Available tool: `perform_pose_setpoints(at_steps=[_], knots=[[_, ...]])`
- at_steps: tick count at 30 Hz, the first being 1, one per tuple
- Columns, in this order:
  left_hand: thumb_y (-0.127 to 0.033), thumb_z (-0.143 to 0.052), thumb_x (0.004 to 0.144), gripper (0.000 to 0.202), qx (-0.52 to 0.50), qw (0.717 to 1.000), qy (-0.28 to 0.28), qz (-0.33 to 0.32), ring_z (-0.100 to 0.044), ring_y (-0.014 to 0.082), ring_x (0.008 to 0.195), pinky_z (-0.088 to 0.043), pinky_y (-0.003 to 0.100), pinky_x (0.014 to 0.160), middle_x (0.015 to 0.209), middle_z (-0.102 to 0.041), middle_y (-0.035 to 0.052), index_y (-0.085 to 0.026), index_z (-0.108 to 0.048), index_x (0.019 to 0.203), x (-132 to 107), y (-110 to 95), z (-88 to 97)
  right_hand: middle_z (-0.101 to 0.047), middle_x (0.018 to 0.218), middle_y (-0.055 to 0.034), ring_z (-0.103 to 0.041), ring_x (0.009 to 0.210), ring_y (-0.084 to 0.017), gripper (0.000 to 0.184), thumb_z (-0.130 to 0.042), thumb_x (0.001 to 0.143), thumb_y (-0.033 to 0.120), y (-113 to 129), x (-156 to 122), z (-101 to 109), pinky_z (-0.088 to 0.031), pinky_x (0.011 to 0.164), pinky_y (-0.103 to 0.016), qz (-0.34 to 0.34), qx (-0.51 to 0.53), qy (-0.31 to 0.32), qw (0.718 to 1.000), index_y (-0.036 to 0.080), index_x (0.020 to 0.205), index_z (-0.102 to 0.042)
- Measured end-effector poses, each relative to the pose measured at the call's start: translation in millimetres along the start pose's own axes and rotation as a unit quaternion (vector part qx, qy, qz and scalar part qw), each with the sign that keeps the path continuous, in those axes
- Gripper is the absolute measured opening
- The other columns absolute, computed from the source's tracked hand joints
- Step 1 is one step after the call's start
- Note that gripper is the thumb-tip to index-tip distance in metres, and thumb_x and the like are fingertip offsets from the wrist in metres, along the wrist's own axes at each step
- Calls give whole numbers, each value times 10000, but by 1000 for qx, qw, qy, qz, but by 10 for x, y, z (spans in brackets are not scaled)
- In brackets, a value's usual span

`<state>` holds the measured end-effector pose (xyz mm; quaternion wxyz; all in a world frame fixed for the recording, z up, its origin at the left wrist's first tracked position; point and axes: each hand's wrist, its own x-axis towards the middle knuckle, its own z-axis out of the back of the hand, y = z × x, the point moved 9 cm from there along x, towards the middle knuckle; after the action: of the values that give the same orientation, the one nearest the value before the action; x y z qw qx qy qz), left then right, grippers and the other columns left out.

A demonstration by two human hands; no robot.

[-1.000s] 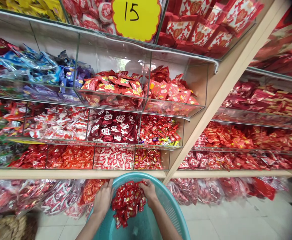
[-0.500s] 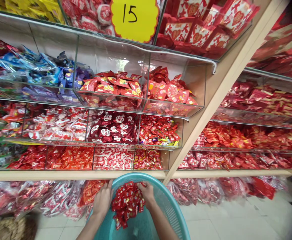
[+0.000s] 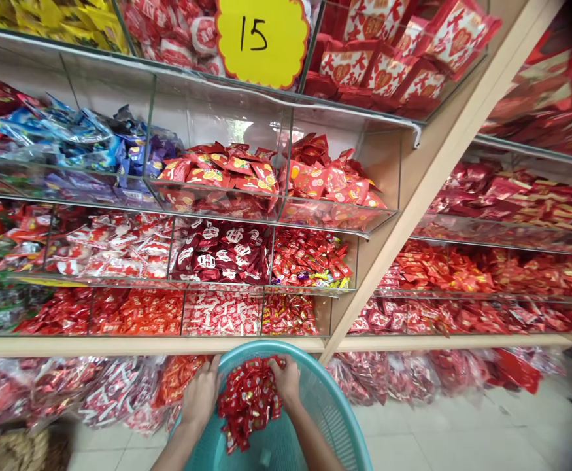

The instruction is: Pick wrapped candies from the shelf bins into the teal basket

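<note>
A teal plastic basket (image 3: 332, 405) sits low in the middle of the view, in front of the shelves. Both my hands are inside it, cupped around a heap of small red wrapped candies (image 3: 249, 400). My left hand (image 3: 201, 394) presses the left side of the heap, fingers curled against it. My right hand (image 3: 286, 379) grips the heap's upper right, fingers closed over the wrappers. Some candies hang loose below the hands, over the basket's bottom.
Clear bins of wrapped sweets fill the shelves: a partly empty red-candy bin (image 3: 290, 314) just above the basket, dark red packs (image 3: 221, 252), blue packs (image 3: 80, 140). A yellow "15" tag (image 3: 261, 39) hangs above. Bagged sweets (image 3: 119, 386) lie under the wooden shelf edge (image 3: 143, 343). Tiled floor lies right.
My hands have drawn slightly closer together around the candy heap and lifted it a little. The view has shifted slightly.
</note>
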<state>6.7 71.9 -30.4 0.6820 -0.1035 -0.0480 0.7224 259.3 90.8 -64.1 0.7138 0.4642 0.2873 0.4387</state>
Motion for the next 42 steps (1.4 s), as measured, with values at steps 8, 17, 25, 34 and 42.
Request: perform_pose_setpoints(at_steps=[8, 17, 25, 34, 42], knots=[[-266, -206, 920, 518, -5, 1000, 6, 7, -598, 231, 1146, -490, 369, 938, 1366, -529, 175, -169, -364, 1404, -26, 27, -31, -611, 589, -6, -599, 609, -204, 241, -759, 561, 355, -273, -6, 158, -431, 553, -273, -112, 170, -22, 979, 216, 676, -601], [-278, -190, 923, 527, -4, 1000, 13, 5, -581, 237, 1176, -480, 366, 952, 1373, -524, 168, -149, -353, 1408, -53, 32, -12, -614, 607, 38, -635, 608, -175, 375, -752, 471, 273, -337, -215, -15, -481, 552, -259, -246, 400, 50, 882, 192, 791, -575], [-283, -225, 921, 517, -12, 1000, 17, 7, -566, 223, 1187, -465, 348, 966, 1348, -549, 157, -142, -374, 1395, -70, 9, 27, -673, 650, 6, -650, 626, -194, 474, -775, 426, 270, -553, -302, 38, -463, 525, -254, -292, 400, 32, 868, 200, 841, -556], [-280, -234, 923, 515, -12, 1000, -8, -6, -560, 223, 1197, -468, 368, 977, 1339, -553, 174, -133, -373, 1396, -72, -13, 51, -658, 626, 7, -603, 542, -161, 457, -803, 382, 283, -609, -289, 38, -453, 493, -249, -288, 373, 21, 882, 189, 775, -589], [-293, -229, 926, 521, -11, 1000, -6, 1, -563, 230, 1199, -473, 365, 978, 1358, -539, 172, -140, -363, 1406, -90, -14, 68, -592, 529, 42, -553, 481, -138, 411, -755, 457, 338, -427, -228, -17, -433, 485, -248, -186, 326, 20, 927, 188, 783, -555]])
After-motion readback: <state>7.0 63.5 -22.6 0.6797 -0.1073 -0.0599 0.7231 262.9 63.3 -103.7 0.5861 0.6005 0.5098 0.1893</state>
